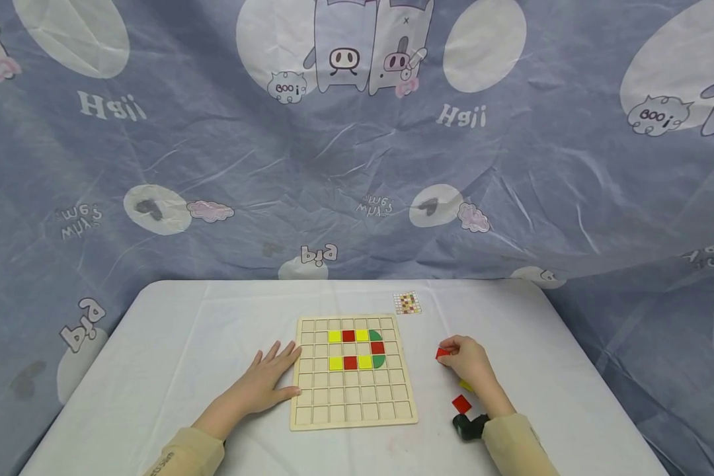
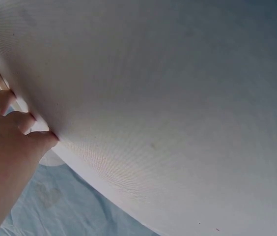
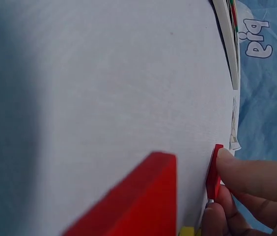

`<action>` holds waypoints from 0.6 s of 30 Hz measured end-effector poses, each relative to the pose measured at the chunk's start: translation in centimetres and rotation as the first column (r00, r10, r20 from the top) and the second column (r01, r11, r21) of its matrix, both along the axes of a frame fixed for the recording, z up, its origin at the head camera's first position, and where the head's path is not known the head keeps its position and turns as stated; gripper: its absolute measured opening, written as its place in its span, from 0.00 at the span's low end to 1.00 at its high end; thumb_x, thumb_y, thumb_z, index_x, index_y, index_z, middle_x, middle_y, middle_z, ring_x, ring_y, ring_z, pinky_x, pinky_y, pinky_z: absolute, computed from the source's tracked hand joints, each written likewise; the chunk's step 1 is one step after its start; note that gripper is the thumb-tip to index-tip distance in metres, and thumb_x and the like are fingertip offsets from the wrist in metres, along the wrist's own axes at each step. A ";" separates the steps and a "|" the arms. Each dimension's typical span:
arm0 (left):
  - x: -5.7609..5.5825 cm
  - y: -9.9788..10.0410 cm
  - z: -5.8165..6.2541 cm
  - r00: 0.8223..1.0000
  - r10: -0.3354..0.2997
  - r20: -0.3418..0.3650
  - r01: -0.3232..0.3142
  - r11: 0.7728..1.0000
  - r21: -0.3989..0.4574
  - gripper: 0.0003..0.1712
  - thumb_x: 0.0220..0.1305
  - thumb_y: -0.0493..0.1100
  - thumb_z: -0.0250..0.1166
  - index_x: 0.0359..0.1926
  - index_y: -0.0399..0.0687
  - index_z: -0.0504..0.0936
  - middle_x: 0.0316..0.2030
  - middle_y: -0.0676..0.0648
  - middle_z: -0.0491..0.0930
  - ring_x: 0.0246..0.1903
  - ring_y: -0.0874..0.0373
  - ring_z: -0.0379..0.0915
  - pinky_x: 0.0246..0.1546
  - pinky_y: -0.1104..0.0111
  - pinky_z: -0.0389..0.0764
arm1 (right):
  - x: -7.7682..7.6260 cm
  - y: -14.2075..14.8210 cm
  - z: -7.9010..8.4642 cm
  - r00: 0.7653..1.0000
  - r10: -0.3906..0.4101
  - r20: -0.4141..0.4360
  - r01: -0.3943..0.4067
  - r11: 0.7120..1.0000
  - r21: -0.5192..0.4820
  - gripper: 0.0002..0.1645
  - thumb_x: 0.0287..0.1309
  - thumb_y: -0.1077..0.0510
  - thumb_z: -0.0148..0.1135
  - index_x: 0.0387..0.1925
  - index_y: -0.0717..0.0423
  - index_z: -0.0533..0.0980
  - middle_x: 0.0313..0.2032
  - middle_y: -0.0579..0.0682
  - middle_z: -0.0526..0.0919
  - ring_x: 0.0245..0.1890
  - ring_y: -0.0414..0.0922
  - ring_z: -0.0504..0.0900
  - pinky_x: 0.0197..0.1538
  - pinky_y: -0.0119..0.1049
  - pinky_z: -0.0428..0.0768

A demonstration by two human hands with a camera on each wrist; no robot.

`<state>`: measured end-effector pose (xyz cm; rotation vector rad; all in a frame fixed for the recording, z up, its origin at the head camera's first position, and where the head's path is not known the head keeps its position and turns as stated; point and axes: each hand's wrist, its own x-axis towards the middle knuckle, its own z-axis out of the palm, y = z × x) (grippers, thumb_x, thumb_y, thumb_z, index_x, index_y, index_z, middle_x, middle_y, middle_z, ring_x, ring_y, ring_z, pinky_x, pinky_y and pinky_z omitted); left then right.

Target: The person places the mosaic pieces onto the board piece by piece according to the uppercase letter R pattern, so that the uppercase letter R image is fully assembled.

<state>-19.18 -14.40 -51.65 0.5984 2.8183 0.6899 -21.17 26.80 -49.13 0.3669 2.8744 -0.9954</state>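
Note:
My left hand (image 1: pixel 264 382) lies with straight, spread fingers at the left edge of a wooden grid board (image 1: pixel 354 400). Fingertips and thumb touch the board's rim. Red and yellow square tiles and green quarter-round tiles form a bracket shape in the board's upper cells. To the right of the board, my right hand (image 1: pixel 473 363) pinches a red square tile (image 3: pixel 214 172) between thumb and fingers. Another red tile (image 1: pixel 461 404) lies on the table below that hand, large and blurred in the right wrist view. A yellow tile (image 1: pixel 466 385) is partly hidden under the hand.
A small printed pattern card (image 1: pixel 407 303) lies behind the board's right corner. Near the right sleeve sits a dark device (image 1: pixel 470 427), partly covered by the wrist. The white tabletop (image 1: pixel 232 324) ends at a hanging blue-grey printed cloth (image 1: pixel 345 165).

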 end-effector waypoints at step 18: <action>0.1 0.0 0.3 1.000 -0.002 0.006 0.002 1.000 0.005 0.48 0.60 0.62 0.66 0.75 0.48 0.60 0.76 0.44 0.54 0.77 0.38 0.41 0.73 0.37 0.41 | -0.7 -1.9 -0.3 0.995 -0.040 -0.088 0.022 0.980 -0.196 0.16 0.51 0.63 0.74 0.42 0.62 0.81 0.33 0.53 0.86 0.29 0.40 0.81 0.32 0.29 0.80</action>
